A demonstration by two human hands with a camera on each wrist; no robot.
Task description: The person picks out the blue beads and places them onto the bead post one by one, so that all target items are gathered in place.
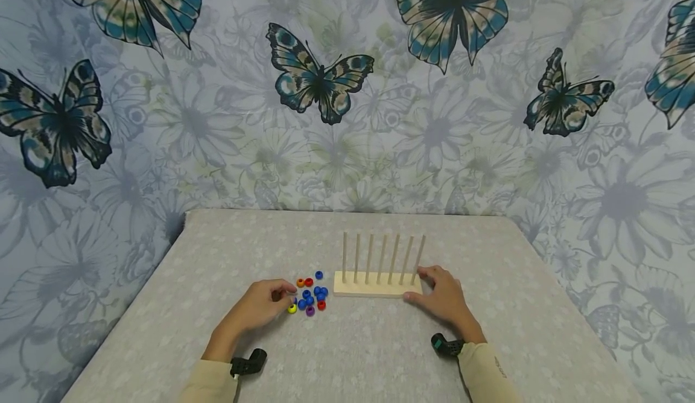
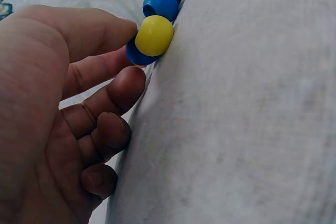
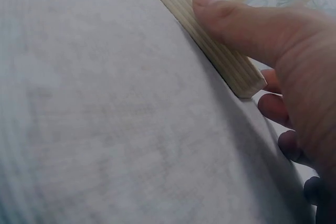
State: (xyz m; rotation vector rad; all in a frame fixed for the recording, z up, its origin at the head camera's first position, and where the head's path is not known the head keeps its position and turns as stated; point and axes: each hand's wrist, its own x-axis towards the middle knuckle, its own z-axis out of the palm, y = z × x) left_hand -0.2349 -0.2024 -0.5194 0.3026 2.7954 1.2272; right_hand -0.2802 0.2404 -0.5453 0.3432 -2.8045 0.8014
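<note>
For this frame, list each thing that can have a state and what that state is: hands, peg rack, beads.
left hand: fingertips pinching a blue bead at the edge of the pile.
right hand: thumb and fingers gripping the rack's right end.
wooden peg rack: flat on the table, seven pegs upright, all bare.
beads: loose on the table left of the rack, none threaded.
yellow bead: against the thumb tip.

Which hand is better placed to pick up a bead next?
Left. The left hand is already at the bead pile, thumb and finger touching a blue bead beside the yellow bead. The right hand is busy on the end of the peg rack, thumb on its base.
</note>
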